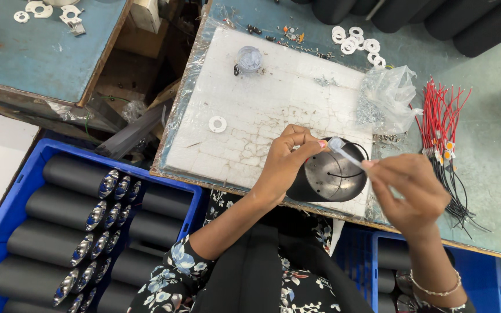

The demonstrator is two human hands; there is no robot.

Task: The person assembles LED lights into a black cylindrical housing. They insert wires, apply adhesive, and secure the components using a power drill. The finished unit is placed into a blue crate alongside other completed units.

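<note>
I judge the step in hand to be fitting or dabbing something small onto the end of the black cylinder [330, 174], which stands at the near edge of the white board [262, 110], its metal end face up; my left hand [288, 159] steadies it, fingers drawn together at the rim with the fingertips pinched near the top edge, though whether they nip a small part I cannot tell; my right hand [407, 194] has its fingers clamped on a thin clear stick [343, 152], whose tip meets the left fingertips over the cylinder; the next move, as I read it, calls for a steady tip placed squarely on the face, with the cylinder kept from rolling. Counting: one cylinder in work; one loose white ring [217, 123] on the board, and about seven more rings [356, 42] clustered at the far edge; one small clear pot [249, 58]; one plastic bag of screws [387, 98]; one bundle of red and black wires [445, 133], too many to count; two blue crates, the left crate [7, 191] holding roughly ten black tubes, the right crate [471, 272] mostly hidden.
</note>
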